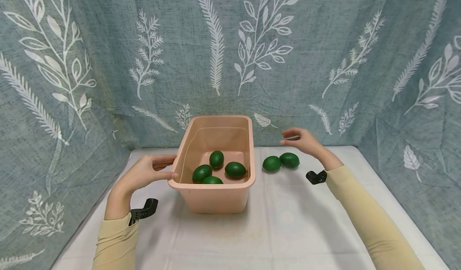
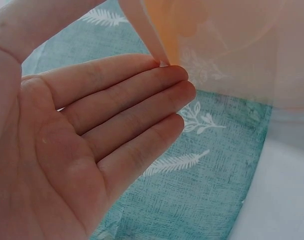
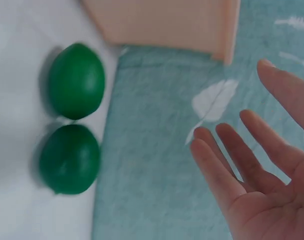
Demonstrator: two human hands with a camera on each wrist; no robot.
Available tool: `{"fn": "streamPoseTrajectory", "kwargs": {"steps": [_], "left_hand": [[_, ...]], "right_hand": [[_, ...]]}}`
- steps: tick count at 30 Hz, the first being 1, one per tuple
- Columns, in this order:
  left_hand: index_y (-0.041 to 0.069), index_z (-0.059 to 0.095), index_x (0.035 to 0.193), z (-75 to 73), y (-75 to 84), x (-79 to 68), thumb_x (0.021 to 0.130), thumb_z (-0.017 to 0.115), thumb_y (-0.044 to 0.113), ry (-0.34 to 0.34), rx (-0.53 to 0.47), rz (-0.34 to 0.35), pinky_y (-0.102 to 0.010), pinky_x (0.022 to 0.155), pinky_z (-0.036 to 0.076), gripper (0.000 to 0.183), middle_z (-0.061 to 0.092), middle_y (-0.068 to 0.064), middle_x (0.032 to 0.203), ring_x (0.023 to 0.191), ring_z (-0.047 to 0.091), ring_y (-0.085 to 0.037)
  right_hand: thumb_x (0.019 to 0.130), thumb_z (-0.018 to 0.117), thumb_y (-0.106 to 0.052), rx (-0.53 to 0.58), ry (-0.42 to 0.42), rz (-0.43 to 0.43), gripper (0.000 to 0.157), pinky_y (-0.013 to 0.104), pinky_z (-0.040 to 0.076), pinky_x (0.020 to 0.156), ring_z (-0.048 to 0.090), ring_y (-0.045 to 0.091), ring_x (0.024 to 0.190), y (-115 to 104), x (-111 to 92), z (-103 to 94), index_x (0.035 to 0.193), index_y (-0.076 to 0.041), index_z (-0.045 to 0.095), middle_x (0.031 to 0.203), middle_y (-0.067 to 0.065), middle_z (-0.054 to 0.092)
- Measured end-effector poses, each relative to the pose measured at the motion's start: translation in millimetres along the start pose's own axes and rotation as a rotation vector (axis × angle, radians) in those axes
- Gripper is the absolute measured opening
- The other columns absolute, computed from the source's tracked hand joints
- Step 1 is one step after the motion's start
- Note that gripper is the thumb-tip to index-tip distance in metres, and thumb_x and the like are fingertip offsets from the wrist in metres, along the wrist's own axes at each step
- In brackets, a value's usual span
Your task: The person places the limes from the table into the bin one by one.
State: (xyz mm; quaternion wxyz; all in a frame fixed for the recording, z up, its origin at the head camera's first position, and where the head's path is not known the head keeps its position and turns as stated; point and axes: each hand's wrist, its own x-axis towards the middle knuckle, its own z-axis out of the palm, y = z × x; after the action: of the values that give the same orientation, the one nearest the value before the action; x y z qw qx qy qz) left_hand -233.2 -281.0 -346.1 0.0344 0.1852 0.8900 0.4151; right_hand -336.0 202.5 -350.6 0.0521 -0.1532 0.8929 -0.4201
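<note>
A pink plastic bin (image 1: 217, 200) stands on the white table, with several green limes (image 1: 235, 169) on its floor. At the bin's left rim is my left hand (image 1: 145, 173), its fingers straight and their tips touching the edge; in the left wrist view the palm (image 2: 67, 145) shows below the rim. Two more limes, one nearer the bin (image 1: 271, 164) and one just right of it (image 1: 289, 160), lie side by side on the table. Above and beyond them my right hand (image 1: 302, 140) hovers with loosely spread fingers and nothing in its grasp.
A blue-green curtain (image 1: 230, 62) with white leaf prints hangs behind the table and along both sides. White cloth (image 1: 288, 226) covers the tabletop. Each wrist carries a black camera mount, one on the left (image 1: 144, 211) and one on the right (image 1: 317, 177).
</note>
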Motion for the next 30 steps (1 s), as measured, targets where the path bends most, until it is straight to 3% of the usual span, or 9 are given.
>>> {"fn": "streamPoseTrajectory", "kwargs": {"steps": [7,13,30], "left_hand": [[0.005,0.052,0.136,-0.3,-1.0,-1.2,0.082,0.075,0.034,0.000,-0.002,0.001,-0.047,0.100,0.047,0.066,0.053,-0.016,0.137,0.128,0.048,-0.036],[0.005,0.051,0.137,-0.4,-1.1,-1.2,0.082,0.075,0.034,-0.002,-0.008,-0.006,-0.048,0.101,0.047,0.067,0.052,-0.015,0.138,0.129,0.048,-0.036],[0.007,0.051,0.137,0.2,-1.9,-1.2,0.082,0.074,0.035,-0.006,-0.019,-0.009,-0.049,0.103,0.045,0.066,0.052,-0.014,0.138,0.130,0.046,-0.036]], "right_hand": [[0.089,0.066,-0.037,-0.036,0.018,0.061,0.059,0.051,0.047,0.098,0.050,0.040,0.123,28,-6,-4.1,0.136,-0.005,0.050,0.137,0.021,0.049],[0.090,0.066,-0.032,-0.001,0.039,0.081,0.057,0.053,0.046,0.099,0.049,0.042,0.123,46,-5,-2.9,0.136,-0.003,0.048,0.137,0.023,0.048],[0.089,0.067,-0.030,-0.016,0.043,0.190,0.062,0.052,0.043,0.102,0.044,0.041,0.127,81,3,15.4,0.139,0.000,0.045,0.139,0.024,0.046]]}}
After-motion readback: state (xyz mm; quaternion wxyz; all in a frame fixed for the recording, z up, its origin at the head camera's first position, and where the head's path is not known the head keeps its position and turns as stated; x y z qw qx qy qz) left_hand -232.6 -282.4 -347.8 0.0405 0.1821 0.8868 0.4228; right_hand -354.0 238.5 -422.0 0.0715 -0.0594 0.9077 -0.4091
